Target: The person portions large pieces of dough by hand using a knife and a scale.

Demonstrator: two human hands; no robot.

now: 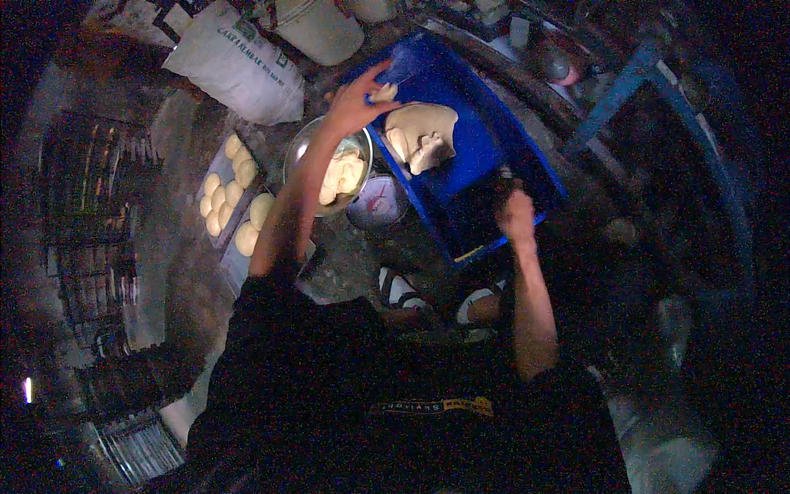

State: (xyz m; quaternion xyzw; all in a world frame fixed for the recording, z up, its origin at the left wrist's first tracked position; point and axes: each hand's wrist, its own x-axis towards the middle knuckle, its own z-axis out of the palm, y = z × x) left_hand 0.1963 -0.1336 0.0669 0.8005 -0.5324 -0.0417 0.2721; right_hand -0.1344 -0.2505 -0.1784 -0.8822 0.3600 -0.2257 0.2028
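Observation:
My left hand (361, 102) is over the near-left rim of a blue plastic tub (487, 117), a small piece of dough (384, 92) between its thumb and spread fingers. Below that wrist, a round bowl (297, 176) holds pale dough (342, 176). A dial scale (378, 200) shows at the bowl's lower right edge. Inside the tub lies a large slab of dough (429, 126) with a torn, uneven edge. My right hand (517, 213) is closed at the tub's near right end, around a tool (506, 173) mostly lost in shadow, with a small bright part showing.
Trays of round dough balls (225, 194) lie left of the bowl, partly behind my left forearm. A white printed sack (237, 65) and a pale bucket (321, 31) stand beyond. A blue frame (617, 92) rises at right. My sandalled feet (401, 290) are near the tub.

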